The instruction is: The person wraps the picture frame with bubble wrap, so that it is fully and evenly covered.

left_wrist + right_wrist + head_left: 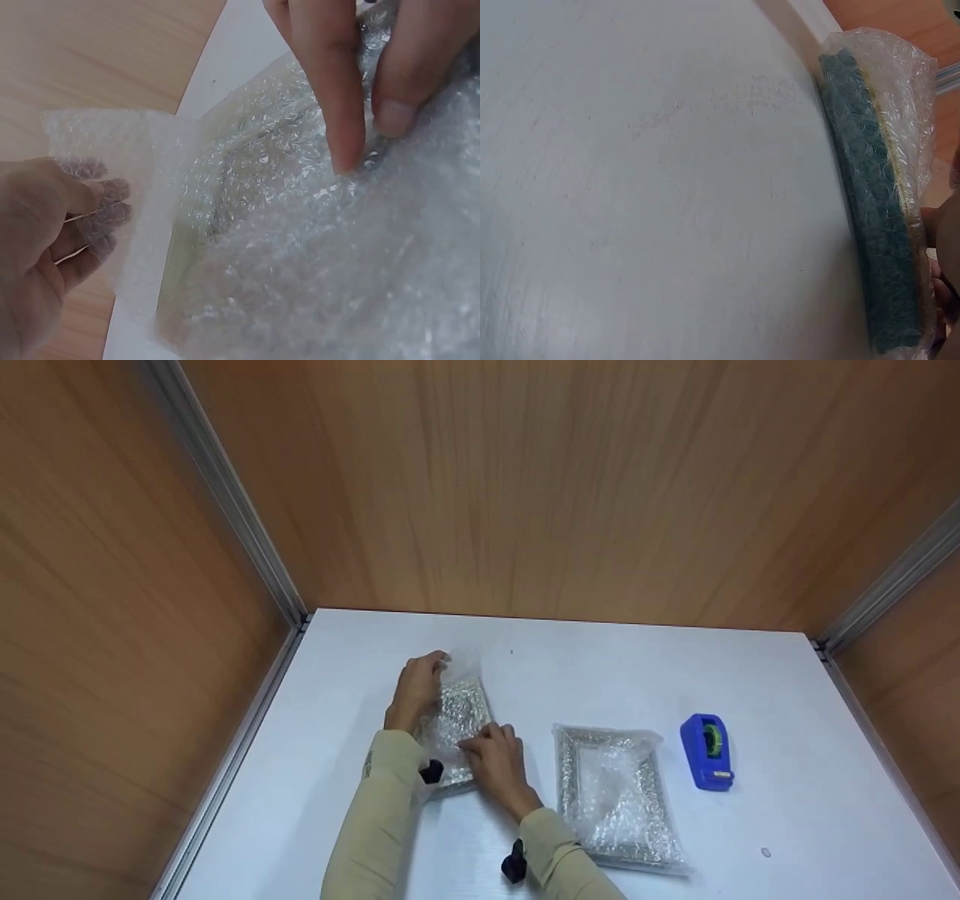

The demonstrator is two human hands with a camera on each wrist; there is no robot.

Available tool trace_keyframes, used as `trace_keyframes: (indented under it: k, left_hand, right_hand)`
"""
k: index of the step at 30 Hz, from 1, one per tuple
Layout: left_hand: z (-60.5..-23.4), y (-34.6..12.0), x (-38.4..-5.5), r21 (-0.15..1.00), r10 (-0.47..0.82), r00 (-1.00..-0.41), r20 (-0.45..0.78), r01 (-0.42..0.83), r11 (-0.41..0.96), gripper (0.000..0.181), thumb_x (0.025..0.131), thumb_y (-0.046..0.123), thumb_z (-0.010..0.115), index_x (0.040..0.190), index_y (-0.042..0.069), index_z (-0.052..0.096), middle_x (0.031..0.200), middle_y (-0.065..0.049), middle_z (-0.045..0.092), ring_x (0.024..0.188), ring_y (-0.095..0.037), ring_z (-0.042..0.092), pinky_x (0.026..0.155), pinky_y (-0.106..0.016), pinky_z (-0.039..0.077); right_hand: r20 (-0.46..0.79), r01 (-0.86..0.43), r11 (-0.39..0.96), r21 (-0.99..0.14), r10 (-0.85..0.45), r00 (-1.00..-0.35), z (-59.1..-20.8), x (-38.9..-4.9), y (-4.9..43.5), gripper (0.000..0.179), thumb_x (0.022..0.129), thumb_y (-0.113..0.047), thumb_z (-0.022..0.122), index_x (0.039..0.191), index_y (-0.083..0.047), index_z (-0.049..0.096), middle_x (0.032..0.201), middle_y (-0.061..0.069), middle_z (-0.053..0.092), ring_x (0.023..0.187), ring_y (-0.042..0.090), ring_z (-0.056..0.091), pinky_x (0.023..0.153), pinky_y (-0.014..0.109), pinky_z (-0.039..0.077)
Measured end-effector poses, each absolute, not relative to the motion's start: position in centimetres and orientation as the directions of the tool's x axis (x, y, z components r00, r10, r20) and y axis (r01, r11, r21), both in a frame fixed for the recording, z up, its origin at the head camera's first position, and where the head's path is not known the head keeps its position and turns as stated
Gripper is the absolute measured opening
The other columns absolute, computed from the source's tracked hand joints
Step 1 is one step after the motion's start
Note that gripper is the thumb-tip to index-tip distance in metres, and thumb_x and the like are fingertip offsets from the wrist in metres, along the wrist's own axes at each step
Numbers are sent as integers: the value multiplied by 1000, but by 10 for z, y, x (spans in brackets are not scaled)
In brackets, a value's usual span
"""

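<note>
A flat rectangular thing in clear bubble wrap (pixel 463 706) lies on the white table, with a dark green side (pixel 874 202) showing through in the right wrist view. At its far end my left hand (pixel 418 686) holds a loose flap of the bubble wrap (pixel 142 150), thumb in front and fingers behind the film. My right hand (pixel 496 765) is at the near right part of the parcel. In the left wrist view its index finger and thumb (pixel 424 60) pinch the wrap on the top face. What lies inside is blurred by the bubbles.
To the right lies a second flat bubble-wrapped parcel (pixel 615 799), with a frame-like border. Beyond it stands a blue tape dispenser (pixel 706 754) with a greenish roll. A small round clear piece (pixel 766 853) lies near the front right. Wooden panels (pixel 525 495) enclose the table.
</note>
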State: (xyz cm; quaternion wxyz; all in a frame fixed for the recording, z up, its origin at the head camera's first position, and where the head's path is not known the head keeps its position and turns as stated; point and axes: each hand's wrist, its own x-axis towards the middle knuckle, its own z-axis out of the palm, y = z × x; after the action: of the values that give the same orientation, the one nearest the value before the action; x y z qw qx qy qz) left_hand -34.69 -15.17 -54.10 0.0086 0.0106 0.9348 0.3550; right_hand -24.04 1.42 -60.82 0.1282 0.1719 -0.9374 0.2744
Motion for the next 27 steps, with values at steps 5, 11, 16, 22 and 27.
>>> trace_keyframes:
  k: [5,11,16,22,27]
  left_hand:
    - [-538,-150,-343,669,30,-1000,5,25,743,23,98,12,52,113,11,70,114,-6,70,104,-20,64,96,-38,50]
    - [-542,-142,-335,618,67,-998,-7,48,785,22,95,9,57,112,9,70,116,-6,69,108,-22,64,91,-38,53]
    - [-549,-138,-326,574,84,-996,-2,67,816,21,96,11,57,113,11,70,112,-5,70,100,-19,67,81,-34,56]
    - [-558,-133,-321,530,103,-994,30,103,841,23,96,8,55,113,12,70,113,-5,70,104,-21,66,86,-35,55]
    - [-566,-133,-318,497,165,-985,52,169,851,32,95,2,53,120,14,68,112,-4,70,95,-18,66,81,-34,55]
  right_hand:
    - [371,-405,782,-474,-240,-897,-608,-243,16,13,84,-21,71,94,-25,78,92,1,61,83,18,47,67,34,37]
    - [345,-376,790,-484,-223,-912,-606,-249,20,13,86,-22,68,95,-25,78,94,1,61,84,19,46,68,35,37]
    - [327,-366,806,-466,-227,-917,-607,-251,21,15,89,-21,65,96,-27,77,94,1,62,83,19,46,68,36,39]
    - [341,-367,805,-467,-220,-914,-609,-253,23,14,89,-21,66,95,-26,77,92,1,61,81,19,46,66,36,38]
    - [349,-368,803,-469,-214,-912,-610,-254,23,13,88,-22,67,96,-25,77,93,1,62,81,19,47,66,36,38]
